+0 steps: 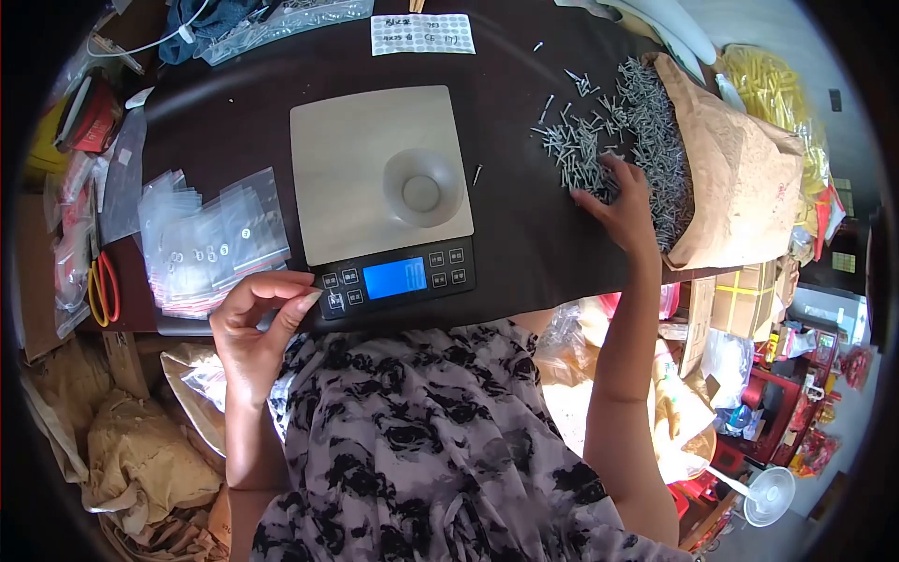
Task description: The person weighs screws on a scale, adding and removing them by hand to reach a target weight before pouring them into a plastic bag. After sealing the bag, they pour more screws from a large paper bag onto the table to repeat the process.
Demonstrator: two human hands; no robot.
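My left hand [257, 328] is at the lower left corner of a digital scale [314, 169], beside its buttons. Its thumb and index finger are a little apart, and I see nothing between them. A small translucent cup [421, 183] stands on the scale's plate, and the display [395, 277] glows blue. My right hand [623, 206] reaches into a loose pile of grey screws [576, 150], with thumb and fingers spread around some of them. More screws [655, 131] spill from the mouth of a brown paper bag [740, 178].
Clear zip bags [211, 234] lie fanned out left of the scale. Scissors with orange handles [103, 286] are at the left edge. A sticker sheet with handwriting [423, 34] lies at the back. One stray screw [478, 175] is right of the scale.
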